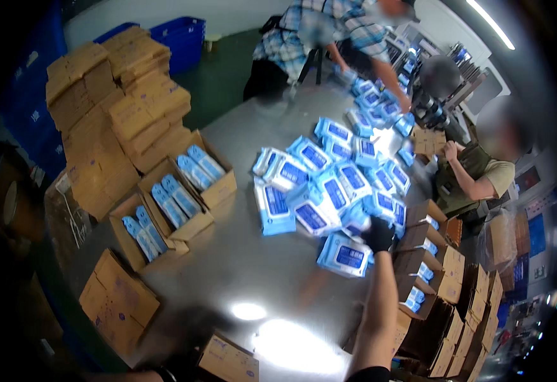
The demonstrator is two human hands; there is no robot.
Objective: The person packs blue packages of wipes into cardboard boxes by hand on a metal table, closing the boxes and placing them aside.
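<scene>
A large heap of blue-and-white packs of wet wipes (336,191) covers the middle of a metal table (240,267). My right hand (379,235), in a black glove, reaches to the near right side of the heap and touches the packs there. Its fingers blend into dark shadow, so their grip is unclear. Just below it lies a single pack of wipes (345,256), tilted. At the lower edge my left hand (192,328), also dark-gloved, is beside a small brown carton (229,360); its fingers cannot be made out.
Three open cartons (178,202) with upright packs stand at left, before tall stacks of flattened cardboard (129,95). A folded carton (118,299) lies near left. More filled cartons (422,267) line the right edge. Across the table, a person in plaid (329,32) handles packs; another (476,172) works at right.
</scene>
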